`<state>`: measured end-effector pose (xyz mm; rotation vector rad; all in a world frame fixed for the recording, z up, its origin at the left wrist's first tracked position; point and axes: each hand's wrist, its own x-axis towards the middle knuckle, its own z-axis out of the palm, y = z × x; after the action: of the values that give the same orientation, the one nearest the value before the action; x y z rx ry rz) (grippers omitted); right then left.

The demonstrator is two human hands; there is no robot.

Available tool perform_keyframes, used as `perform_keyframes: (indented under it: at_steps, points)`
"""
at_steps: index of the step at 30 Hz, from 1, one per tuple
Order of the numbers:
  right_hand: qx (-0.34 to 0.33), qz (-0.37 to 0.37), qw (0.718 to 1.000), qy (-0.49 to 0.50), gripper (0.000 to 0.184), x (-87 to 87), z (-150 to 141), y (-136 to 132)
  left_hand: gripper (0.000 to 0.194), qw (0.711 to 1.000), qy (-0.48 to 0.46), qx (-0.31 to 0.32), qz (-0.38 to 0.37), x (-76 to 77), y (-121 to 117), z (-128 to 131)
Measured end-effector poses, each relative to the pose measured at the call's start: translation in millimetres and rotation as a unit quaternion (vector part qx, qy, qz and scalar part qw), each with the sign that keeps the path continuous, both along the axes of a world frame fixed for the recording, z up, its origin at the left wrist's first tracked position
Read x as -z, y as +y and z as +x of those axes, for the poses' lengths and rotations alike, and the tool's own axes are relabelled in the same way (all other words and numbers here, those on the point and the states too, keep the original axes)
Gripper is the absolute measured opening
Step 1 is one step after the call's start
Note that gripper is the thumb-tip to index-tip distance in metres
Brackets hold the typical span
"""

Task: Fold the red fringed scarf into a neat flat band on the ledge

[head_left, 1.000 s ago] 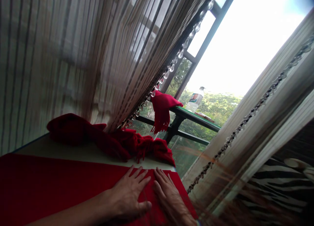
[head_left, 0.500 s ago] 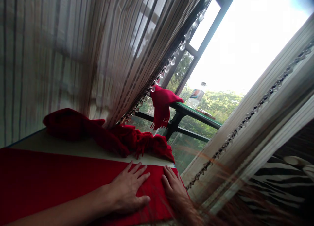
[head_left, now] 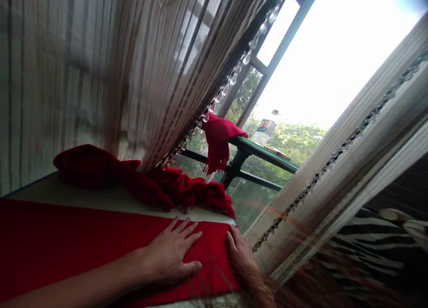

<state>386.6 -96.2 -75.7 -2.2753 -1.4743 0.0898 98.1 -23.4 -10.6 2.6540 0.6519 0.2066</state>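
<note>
A wide red cloth lies flat over a pale surface. My left hand rests palm down on it near the right end, with fingers spread apart. At the cloth's right edge is my right hand, its visible fingers stretched out along the border and nothing seen in them. Some of its fingers are hidden, and loose blurred hair crosses in front of it. Behind the flat cloth, a crumpled dark red scarf with fringe lies along the far side of the surface.
A pale surface shows behind the cloth. Striped curtains with beaded edging hang at both sides of a window. On the green rail are a fringed red scarf and a plastic bottle. Zebra-patterned fabric is at right.
My right hand has slid slightly right, from the cloth's top to its right edge. My left hand stays spread on the cloth. The view has shifted a little.
</note>
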Motion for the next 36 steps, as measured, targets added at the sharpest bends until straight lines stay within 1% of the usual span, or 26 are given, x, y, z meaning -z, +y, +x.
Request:
perform_keyframes:
  at_steps: [3, 7, 11, 13, 16, 18, 21, 26, 29, 33, 36]
  points:
    - [-0.003, 0.008, 1.0, 0.005, 0.065, -0.7, 1.5, -0.4, 0.078, 1.0, -0.007, 0.006, -0.003, 3.6, 1.6, 0.3]
    - [-0.006, 0.016, 1.0, 0.008, 0.061, -2.6, 1.3, -1.3, 0.077, 1.0, -0.026, 0.008, 0.011, 15.1, 7.8, 2.5]
    - [-0.013, 0.019, 1.0, 0.0, 0.06, -12.2, -8.7, -4.1, 0.076, 0.999, -0.029, 0.028, 0.02, 23.0, 12.5, 4.0]
    - [-0.039, 0.022, 0.999, -0.012, 0.06, -19.2, -19.6, -5.0, 0.077, 0.999, -0.028, 0.028, 0.025, 23.7, 12.7, 4.6]
    - [-0.098, 0.015, 0.995, -0.023, 0.059, -26.7, -40.3, -4.0, 0.076, 0.999, -0.027, 0.022, 0.034, 23.1, 11.1, 5.7]
    - [-0.126, 0.004, 0.992, -0.022, 0.06, -28.2, -52.6, -2.3, 0.076, 0.999, -0.024, 0.02, 0.037, 23.1, 10.0, 6.6]
    - [-0.147, -0.002, 0.989, -0.015, 0.064, -27.7, -62.3, -0.6, 0.076, 0.999, -0.025, 0.014, 0.043, 23.7, 10.2, 7.7]
    - [-0.152, 0.0, 0.988, -0.007, 0.066, -29.1, -60.3, -1.8, 0.075, 0.998, -0.035, 0.013, 0.042, 23.4, 10.6, 7.3]
    - [-0.148, 0.002, 0.989, -0.004, 0.063, -30.5, -56.9, -2.7, 0.074, 0.998, -0.035, 0.015, 0.04, 25.1, 3.2, 5.9]
    - [-0.139, 0.001, 0.99, -0.005, 0.058, -30.2, -53.8, -2.5, 0.073, 0.997, -0.035, 0.064, 0.029, 30.7, -12.2, 5.4]
    - [-0.137, 0.001, 0.991, -0.008, 0.057, -29.8, -52.6, -2.6, 0.073, 0.995, -0.037, 0.089, 0.026, 30.8, -17.9, 6.2]
